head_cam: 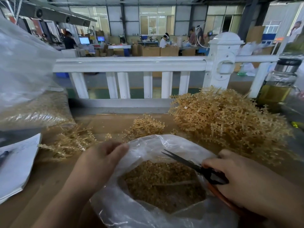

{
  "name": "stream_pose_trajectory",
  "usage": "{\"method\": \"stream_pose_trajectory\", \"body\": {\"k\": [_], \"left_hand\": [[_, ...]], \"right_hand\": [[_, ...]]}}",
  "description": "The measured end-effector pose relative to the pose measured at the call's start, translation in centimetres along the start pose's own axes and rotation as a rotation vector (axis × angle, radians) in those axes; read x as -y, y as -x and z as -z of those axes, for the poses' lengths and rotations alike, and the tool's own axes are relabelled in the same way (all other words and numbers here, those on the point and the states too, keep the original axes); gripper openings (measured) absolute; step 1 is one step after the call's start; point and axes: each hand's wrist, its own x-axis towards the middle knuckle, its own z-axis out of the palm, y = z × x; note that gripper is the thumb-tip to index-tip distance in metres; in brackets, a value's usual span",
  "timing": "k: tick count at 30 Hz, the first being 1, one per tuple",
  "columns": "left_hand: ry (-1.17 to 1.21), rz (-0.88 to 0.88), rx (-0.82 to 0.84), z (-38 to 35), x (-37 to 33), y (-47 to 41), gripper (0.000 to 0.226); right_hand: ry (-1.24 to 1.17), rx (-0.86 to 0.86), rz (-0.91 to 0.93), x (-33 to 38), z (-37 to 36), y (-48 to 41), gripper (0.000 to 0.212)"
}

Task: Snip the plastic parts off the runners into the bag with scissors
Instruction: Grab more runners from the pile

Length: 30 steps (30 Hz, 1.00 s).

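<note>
1. You have two hands at work, both low over the table [41,186].
2. Your left hand [100,160] pinches the rim of one clear plastic bag [164,143]. Its grip is closed on the plastic and lifts that edge, so the mouth gapes towards you.
3. Your right hand [238,176] holds one pair of black scissors [185,162], with its grip curled round the handles. The blades point up and to the left over the mouth of the bag, with their tips a little apart and nothing between them.
4. Inside the bag lies a deep layer of snipped parts [161,183], tan and too many to count. One thin bare stick lies across them.
5. Three heaps of tan runners sit beyond the bag: a large heap [230,124] at the right, a small heap [146,125] in the middle, and a left heap [72,142] just beside your left hand.
6. A second bag [24,79], bigger and filled with tan pieces, stands at the far left.
7. One stack of paper [16,165] lies at the left edge with one pen [3,155] on it.
8. One bottle [279,83] of yellowish liquid stands at the far right, behind the large heap.
9. A white railing [131,65] runs along the far side of the table.
</note>
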Motion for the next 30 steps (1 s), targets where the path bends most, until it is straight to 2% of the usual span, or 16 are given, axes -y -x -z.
{"method": "stream_pose_trajectory", "body": {"k": [2,5,8,10,15,17,20,23,25,27,30], "left_hand": [[-0.087,-0.02,0.071,-0.2,-0.1,0.0,0.027],[-0.11,-0.037,0.142,0.0,-0.2,-0.2,0.016],[-0.146,-0.063,0.231,0.2,-0.4,-0.1,0.021],[-0.141,-0.069,0.253,0.2,-0.4,-0.1,0.022],[-0.018,0.009,0.149,0.3,-0.2,-0.2,0.024],[0.034,0.042,0.086,0.3,0.0,-0.3,0.017],[0.061,0.082,0.018,0.2,0.4,-0.6,0.009],[0.05,0.082,0.007,-0.1,0.6,-0.6,0.004],[0.022,0.067,0.006,-0.3,0.6,-0.6,0.005],[0.002,0.061,-0.003,-0.4,0.5,-0.7,0.006],[-0.017,0.067,-0.01,-0.4,0.3,-0.7,0.009]], "right_hand": [[-0.068,0.069,0.039,-0.5,0.5,0.0,0.017],[-0.11,0.125,0.03,-1.2,1.5,0.3,0.032],[-0.122,-0.05,0.0,-0.8,2.2,0.1,0.02],[-0.111,-0.17,0.006,0.7,2.9,-0.8,0.028],[-0.054,-0.261,0.145,5.6,4.0,-7.9,0.03],[-0.037,-0.226,0.15,6.3,3.5,-12.1,0.047],[0.028,-0.06,0.067,6.8,1.7,-17.8,0.087],[0.07,0.123,0.017,6.9,-0.2,-21.8,0.102],[0.06,0.138,0.039,7.1,-0.8,-23.0,0.101],[0.051,0.096,0.101,7.3,-0.9,-23.2,0.09],[0.078,0.022,0.14,7.0,-0.4,-22.5,0.05]]}}
